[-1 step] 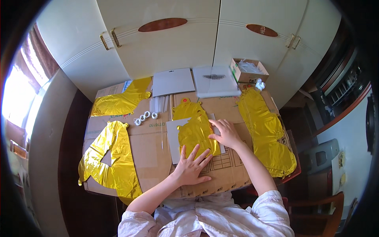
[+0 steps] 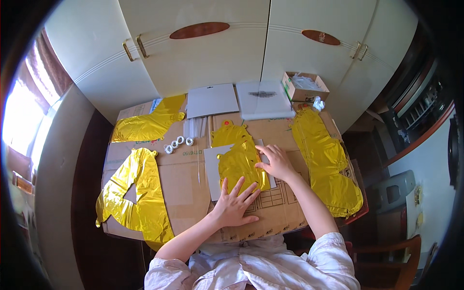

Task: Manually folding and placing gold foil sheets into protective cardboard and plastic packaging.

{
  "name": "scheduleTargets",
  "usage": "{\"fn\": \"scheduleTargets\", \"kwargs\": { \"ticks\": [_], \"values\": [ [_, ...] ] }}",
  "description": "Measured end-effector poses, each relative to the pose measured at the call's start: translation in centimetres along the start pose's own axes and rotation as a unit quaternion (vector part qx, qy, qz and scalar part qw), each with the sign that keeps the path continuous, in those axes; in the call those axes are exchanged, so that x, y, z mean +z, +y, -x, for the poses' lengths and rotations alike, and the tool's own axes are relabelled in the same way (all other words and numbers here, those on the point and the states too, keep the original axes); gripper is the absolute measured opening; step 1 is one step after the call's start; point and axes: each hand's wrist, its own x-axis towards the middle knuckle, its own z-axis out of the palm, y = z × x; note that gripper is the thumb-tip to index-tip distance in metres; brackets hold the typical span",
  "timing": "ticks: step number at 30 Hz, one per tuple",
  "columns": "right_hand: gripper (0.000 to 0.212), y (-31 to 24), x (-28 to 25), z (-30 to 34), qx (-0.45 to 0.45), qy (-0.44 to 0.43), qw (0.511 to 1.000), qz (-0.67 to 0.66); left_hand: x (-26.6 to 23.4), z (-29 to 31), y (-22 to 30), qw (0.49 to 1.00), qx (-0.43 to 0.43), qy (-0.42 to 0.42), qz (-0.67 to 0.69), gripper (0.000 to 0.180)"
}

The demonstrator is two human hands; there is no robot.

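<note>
A gold foil balloon [image 2: 237, 164], flat and folded, lies on a grey-white card [image 2: 211, 166] in the middle of the table. My left hand [image 2: 234, 208] rests on its near edge with the fingers spread. At the balloon's right edge is my right hand [image 2: 276, 162], its fingers slightly bent and the thumb apart from them, touching the foil. Just beyond the card lies another flat gold foil piece [image 2: 228, 134], partly covered by the balloon.
Flat gold foil balloons lie at the left [image 2: 145, 193], far left [image 2: 147, 126] and right [image 2: 321, 169]. White ribbon rolls [image 2: 180, 140] sit beside clear straws [image 2: 195, 128]. Along the back are a grey card [image 2: 212, 100], a clear bag [image 2: 263, 104] and a small box [image 2: 305, 89]. Cardboard [image 2: 181, 193] covers the table.
</note>
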Motion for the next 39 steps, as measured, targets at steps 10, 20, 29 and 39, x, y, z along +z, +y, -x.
{"fn": "scheduleTargets", "kwargs": {
  "ticks": [10, 20, 29, 39],
  "values": [
    [0.057, 2.2, 2.4, -5.6, 0.071, 0.092, 0.992, 0.058, -0.1, 0.0, 0.0, 1.0, -0.002, 0.003, 0.007, 0.087],
    [0.031, -3.6, 0.7, -2.6, -0.129, 0.055, 0.99, -0.026, 0.3, 0.2, 0.0, 1.0, -0.01, 0.004, 0.009, 0.088],
    [0.031, -4.1, 2.1, -0.4, -0.131, -0.012, 0.991, -0.03, -0.2, 0.0, 0.2, 0.999, -0.025, -0.029, 0.021, 0.089],
    [0.03, -4.0, 2.2, -1.1, -0.138, 0.014, 0.99, -0.033, -0.4, 0.1, 0.3, 0.998, -0.038, -0.042, -0.002, 0.09]
  ]
}}
